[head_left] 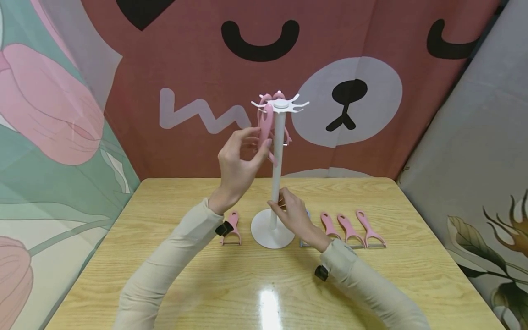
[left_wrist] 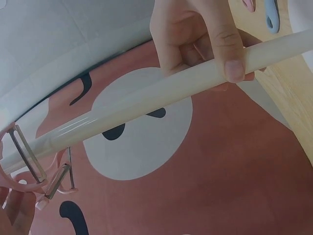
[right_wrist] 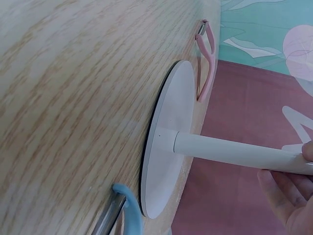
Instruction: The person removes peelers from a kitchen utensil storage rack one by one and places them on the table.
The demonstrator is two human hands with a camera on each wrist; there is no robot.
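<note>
A white stand with a round base (head_left: 264, 234), a slim pole (head_left: 278, 160) and a ring of hooks (head_left: 294, 107) stands upright on the table. My left hand (head_left: 238, 165) pinches a pink peeler (head_left: 267, 120) beside the top of the pole, its handle end up at the hooks. Other pink peelers hang behind it, partly covered; a blade (left_wrist: 62, 178) shows in the left wrist view. Lower down, my right hand (head_left: 294, 214) grips the pole between thumb and fingers, a little above the base.
One pink peeler (head_left: 233, 223) lies on the wooden table (head_left: 185, 284) left of the base. To the right lie several more pink peelers (head_left: 364, 222) and a blue peeler (right_wrist: 132, 210), half hidden by the right hand in the head view. A printed cloth (head_left: 185, 59) hangs behind.
</note>
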